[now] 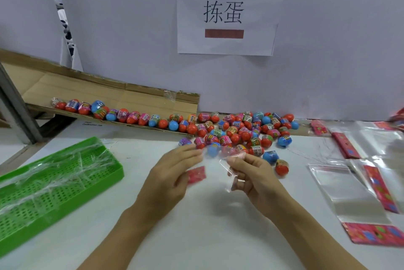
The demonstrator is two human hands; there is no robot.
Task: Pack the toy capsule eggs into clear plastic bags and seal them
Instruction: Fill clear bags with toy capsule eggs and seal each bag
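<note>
A pile of red, blue and pink toy capsule eggs [242, 132] lies on the white table against the back wall, with a row of them running down a cardboard ramp [113, 99] at the left. Just in front of the pile, both hands hold one clear plastic bag [227, 160] with a red header [196, 174]. My left hand [168, 180] grips the header side and my right hand [253, 171] pinches the clear end. No egg shows inside the bag.
A green perforated tray [54, 182] holding clear plastic strips sits at the left. Several flat clear bags with red headers [354, 195] lie at the right. A paper sign [225, 14] hangs on the wall behind.
</note>
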